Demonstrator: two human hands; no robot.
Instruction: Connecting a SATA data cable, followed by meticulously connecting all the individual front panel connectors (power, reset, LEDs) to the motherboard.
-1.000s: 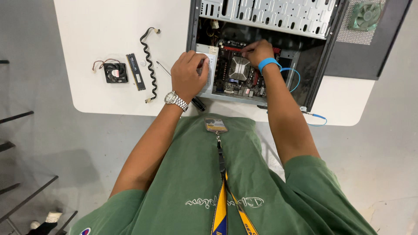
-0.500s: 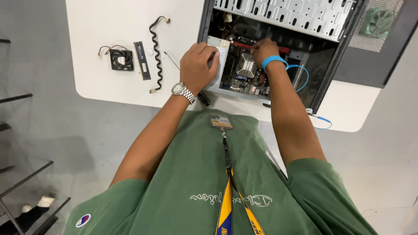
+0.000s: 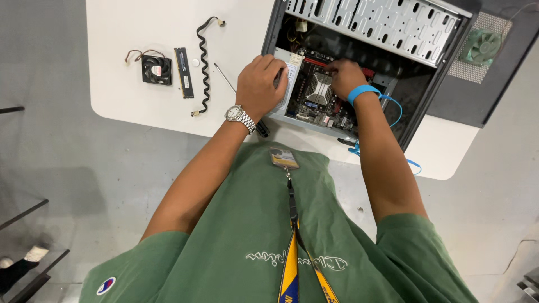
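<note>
An open black computer case [image 3: 418,106] lies on a white table [image 3: 129,33], with the motherboard [image 3: 314,104] and its metal heatsink [image 3: 320,88] showing. My left hand [image 3: 259,84], a silver watch on its wrist, is curled over a white labelled part [image 3: 289,78] at the case's left wall. My right hand [image 3: 345,76], with a blue wrist strap, is inside the case. Its fingertips press down on the board just right of the heatsink. What they touch is hidden.
On the table left of the case lie a small black fan [image 3: 156,69], a memory stick [image 3: 183,72], a black twisted cable [image 3: 203,62] and a thin screwdriver [image 3: 227,78]. A perforated drive cage [image 3: 382,22] spans the case's far side. A panel with a green fan [image 3: 484,46] sits far right.
The view has drifted, so the table sits more to the right. My left hand stays on the case's left wall. My right hand has moved slightly closer to the heatsink.
</note>
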